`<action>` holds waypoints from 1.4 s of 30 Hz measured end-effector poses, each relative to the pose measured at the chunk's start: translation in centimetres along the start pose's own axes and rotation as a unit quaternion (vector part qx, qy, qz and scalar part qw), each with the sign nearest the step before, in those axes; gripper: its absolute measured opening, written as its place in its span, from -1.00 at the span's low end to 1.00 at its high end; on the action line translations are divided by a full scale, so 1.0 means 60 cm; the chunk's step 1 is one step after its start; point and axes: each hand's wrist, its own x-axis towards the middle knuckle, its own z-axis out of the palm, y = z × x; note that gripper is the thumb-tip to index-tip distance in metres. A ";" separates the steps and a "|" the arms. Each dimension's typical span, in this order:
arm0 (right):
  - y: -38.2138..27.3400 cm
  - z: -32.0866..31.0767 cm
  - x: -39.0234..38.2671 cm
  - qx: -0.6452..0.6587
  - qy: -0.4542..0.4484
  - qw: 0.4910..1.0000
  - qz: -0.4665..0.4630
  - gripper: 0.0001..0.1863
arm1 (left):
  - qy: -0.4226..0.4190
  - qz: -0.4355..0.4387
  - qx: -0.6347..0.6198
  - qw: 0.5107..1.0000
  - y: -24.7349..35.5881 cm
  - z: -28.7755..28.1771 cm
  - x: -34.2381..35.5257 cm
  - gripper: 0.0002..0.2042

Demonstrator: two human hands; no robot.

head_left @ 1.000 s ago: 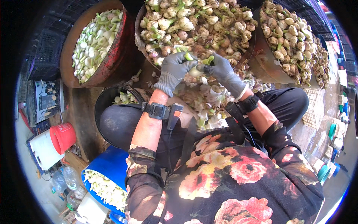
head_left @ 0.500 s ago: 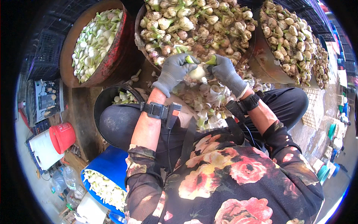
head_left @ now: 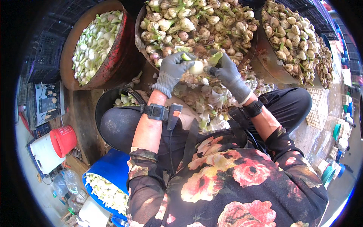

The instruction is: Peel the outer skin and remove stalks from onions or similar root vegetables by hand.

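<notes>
A peeled white garlic bulb [head_left: 197, 68] with a short green stem is pinched in my gloved left hand [head_left: 174, 68]. Just to the right, my gloved right hand [head_left: 229, 74] is closed on a pale green piece of garlic skin [head_left: 215, 58], apart from the bulb. A small dark tip shows at its fingers, too unclear to name. Beyond both hands stands a wide tub [head_left: 140, 34] heaped with unpeeled, soil-stained garlic [head_left: 185, 25]. Loose papery garlic skins [head_left: 217, 94] lie below my hands, between my legs.
At the far left a rusty red drum [head_left: 123, 41] holds cleaned garlic. A black bucket [head_left: 101, 113] with more bulbs stands by my left knee. Behind it is a blue tub [head_left: 113, 162] of garlic pieces. Another container [head_left: 270, 62] of unpeeled garlic sits far right, near a white basket [head_left: 317, 108].
My hands have drawn apart a little. The green skin in my right hand has come away from the bulb, moving slightly up, while the bulb stays in my left.
</notes>
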 end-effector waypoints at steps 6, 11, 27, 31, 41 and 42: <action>0.002 0.019 0.009 -0.203 0.012 0.979 0.003 -0.54 | -0.025 0.007 0.123 0.992 0.007 0.003 -0.005 -0.86; 0.027 -0.004 0.019 -0.228 0.062 0.970 0.057 -0.58 | -0.069 0.035 -0.073 0.994 0.019 -0.007 -0.010 -0.85; 0.044 -0.021 0.092 -0.343 -0.238 0.905 -0.087 -0.76 | 0.202 -0.038 0.477 0.855 0.169 -0.237 -0.132 -0.67; 0.056 0.086 0.162 -0.386 -0.396 0.827 -0.098 -0.60 | 0.145 0.006 0.376 0.915 0.136 -0.174 -0.081 -0.67; 0.128 0.272 0.257 -0.487 -0.610 0.610 -0.132 -0.51 | 0.017 -0.053 0.439 0.897 0.065 -0.155 -0.022 -0.69; 0.135 0.281 0.257 -0.475 -0.608 0.628 -0.107 -0.60 | 0.018 -0.051 0.437 0.898 0.064 -0.157 -0.020 -0.69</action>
